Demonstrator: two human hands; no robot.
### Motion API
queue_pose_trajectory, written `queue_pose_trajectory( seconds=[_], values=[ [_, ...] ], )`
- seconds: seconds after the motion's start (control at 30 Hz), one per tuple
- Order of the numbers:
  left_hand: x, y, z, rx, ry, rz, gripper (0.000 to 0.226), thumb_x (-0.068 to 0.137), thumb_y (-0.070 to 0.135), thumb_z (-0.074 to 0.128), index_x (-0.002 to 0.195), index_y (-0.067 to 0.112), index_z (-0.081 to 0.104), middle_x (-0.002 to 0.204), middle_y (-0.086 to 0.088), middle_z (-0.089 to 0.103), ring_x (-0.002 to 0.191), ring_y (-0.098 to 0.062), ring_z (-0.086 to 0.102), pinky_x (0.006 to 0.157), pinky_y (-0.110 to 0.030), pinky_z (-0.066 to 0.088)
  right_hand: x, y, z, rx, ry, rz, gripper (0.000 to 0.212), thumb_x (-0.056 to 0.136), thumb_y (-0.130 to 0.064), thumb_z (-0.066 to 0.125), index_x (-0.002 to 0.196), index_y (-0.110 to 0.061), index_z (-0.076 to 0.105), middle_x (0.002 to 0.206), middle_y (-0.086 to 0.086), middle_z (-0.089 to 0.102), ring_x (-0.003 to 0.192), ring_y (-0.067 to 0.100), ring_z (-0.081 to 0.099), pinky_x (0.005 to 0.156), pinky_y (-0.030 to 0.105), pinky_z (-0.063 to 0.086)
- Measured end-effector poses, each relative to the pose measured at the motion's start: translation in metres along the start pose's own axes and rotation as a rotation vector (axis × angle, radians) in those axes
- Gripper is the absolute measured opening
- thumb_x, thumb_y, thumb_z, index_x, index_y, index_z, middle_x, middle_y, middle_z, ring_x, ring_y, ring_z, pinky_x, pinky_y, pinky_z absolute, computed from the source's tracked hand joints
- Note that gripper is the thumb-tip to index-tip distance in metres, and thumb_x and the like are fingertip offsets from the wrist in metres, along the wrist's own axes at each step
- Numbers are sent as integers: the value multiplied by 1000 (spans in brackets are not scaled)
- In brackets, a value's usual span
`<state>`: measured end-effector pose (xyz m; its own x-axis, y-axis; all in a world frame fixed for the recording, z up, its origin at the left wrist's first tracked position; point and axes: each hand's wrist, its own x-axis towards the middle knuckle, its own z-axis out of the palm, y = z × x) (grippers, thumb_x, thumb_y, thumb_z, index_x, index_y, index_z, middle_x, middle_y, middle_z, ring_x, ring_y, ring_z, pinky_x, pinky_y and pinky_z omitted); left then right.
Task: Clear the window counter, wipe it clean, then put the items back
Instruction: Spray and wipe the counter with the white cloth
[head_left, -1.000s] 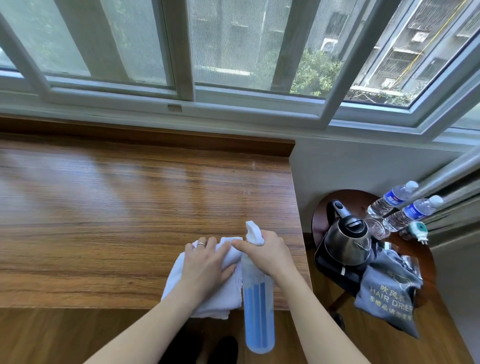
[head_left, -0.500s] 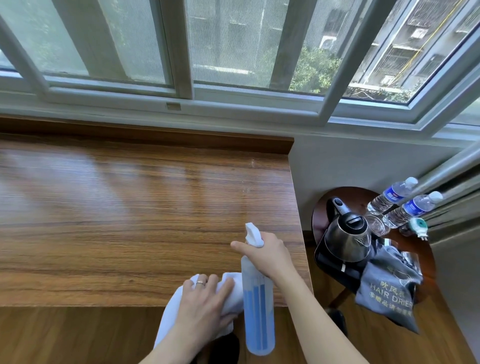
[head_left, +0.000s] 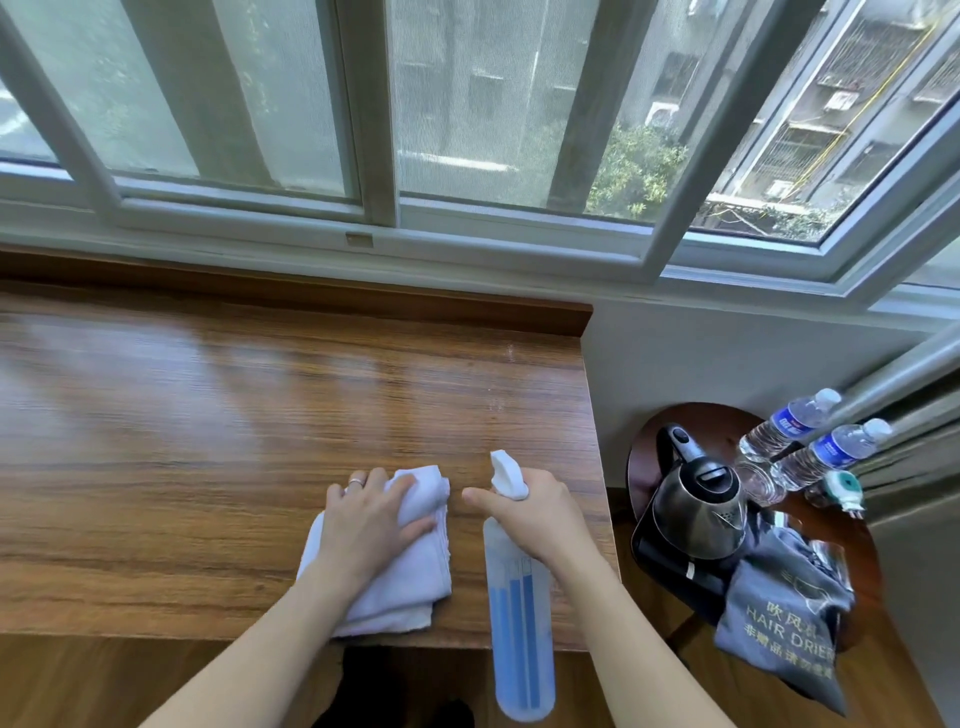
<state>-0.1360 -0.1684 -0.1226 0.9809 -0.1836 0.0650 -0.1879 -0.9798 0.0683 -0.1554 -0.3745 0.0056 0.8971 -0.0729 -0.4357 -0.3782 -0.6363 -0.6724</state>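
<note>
— Wood grain runs along the counter (head_left: 208, 441) under the window (head_left: 467, 130); what do we count on it?

— We count one white cloth (head_left: 400, 566) and two hands. Our left hand (head_left: 371, 519) lies flat on the cloth, fingers straight and spread, pressing it to the counter near the front edge. One ring (head_left: 356, 481) sits on a finger of that hand.

— And just beside it, to its right?

— Our right hand (head_left: 535, 514) grips one spray bottle (head_left: 521, 613), fingers curled round its neck just under the white nozzle (head_left: 506, 474), the forefinger stretched out toward the left hand. The bottle's body, with blue liquid inside, hangs below the hand and past the counter's front edge. We cannot tell whether it touches the counter.

— Anything beyond the right hand?

— Farther right of it, well apart and lower, stands one round side table (head_left: 727, 421). On it we count one steel kettle (head_left: 698, 514) on its black base, two water bottles (head_left: 789, 423) lying tilted side by side, one glass (head_left: 756, 480) between kettle and bottles, one small white and teal plug-in device (head_left: 841, 488), and one grey hair dryer bag (head_left: 779, 618) on the table's near edge.
</note>
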Motion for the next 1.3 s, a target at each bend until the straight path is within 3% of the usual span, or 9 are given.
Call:
queue_pose_trajectory(
  seconds=[0.17, 0.33, 0.63, 0.77, 0.93, 1.1, 1.23, 1.3],
  values=[
    [58, -20, 5, 10, -5, -32, 64, 64, 76, 40, 92, 26, 69, 77, -5, 60, 72, -32, 60, 57, -38, 40, 21, -22, -3, 3, -29, 28, 39, 80, -54, 69, 73, -21, 50, 69, -3, 51, 65, 11, 46, 61, 31, 36],
    [115, -45, 14, 32, 22, -14, 63, 66, 76, 39, 93, 27, 69, 79, -5, 62, 73, -32, 61, 59, -38, 41, 47, -44, -5, 52, 5, 48, 40, 81, -52, 70, 72, -21, 46, 68, -2, 46, 63, 11, 42, 60, 30, 34],
    [171, -72, 25, 28, 62, -3, 58, 62, 71, 73, 98, 26, 69, 86, -6, 64, 84, -35, 62, 64, -42, 42, 86, -66, 2, 80, 42, 136, 48, 76, -54, 73, 62, -22, 41, 59, -7, 45, 55, 11, 41, 54, 28, 32],
    [177, -71, 22, 45, 139, -17, 63, 69, 76, 49, 97, 23, 67, 85, -7, 59, 80, -32, 57, 65, -42, 38, 92, -68, 5, 146, 60, 148, 41, 75, -53, 75, 69, -22, 49, 63, -8, 50, 58, 10, 45, 56, 27, 34],
    [157, -50, 22, 75, 171, -79, 64, 68, 62, 72, 118, 24, 61, 102, -13, 56, 93, -38, 54, 75, -55, 36, 99, -70, 8, 110, 55, 147, 44, 77, -52, 73, 64, -21, 45, 61, -7, 46, 55, 10, 41, 53, 26, 31],
    [169, -55, 27, 89, 237, -37, 38, 80, 49, 47, 99, 20, 64, 90, -11, 49, 79, -31, 49, 67, -46, 37, 105, -68, 7, 167, 31, 139, 43, 76, -54, 73, 67, -22, 46, 63, -7, 46, 57, 10, 41, 55, 27, 32],
    [199, -53, 33, 64, 240, -19, 30, 78, 42, 73, 92, 17, 62, 90, -11, 50, 78, -31, 47, 65, -44, 36, 111, -64, 6, 173, 20, 133, 43, 75, -55, 73, 69, -22, 47, 64, -7, 47, 59, 9, 43, 58, 28, 33],
    [217, -48, 33, 53, 239, -13, 33, 76, 41, 77, 92, 16, 62, 91, -12, 51, 78, -31, 48, 65, -45, 37, 116, -62, 6, 189, 27, 153, 43, 75, -56, 73, 70, -22, 47, 65, -7, 48, 61, 10, 44, 61, 29, 35]
  ],
)
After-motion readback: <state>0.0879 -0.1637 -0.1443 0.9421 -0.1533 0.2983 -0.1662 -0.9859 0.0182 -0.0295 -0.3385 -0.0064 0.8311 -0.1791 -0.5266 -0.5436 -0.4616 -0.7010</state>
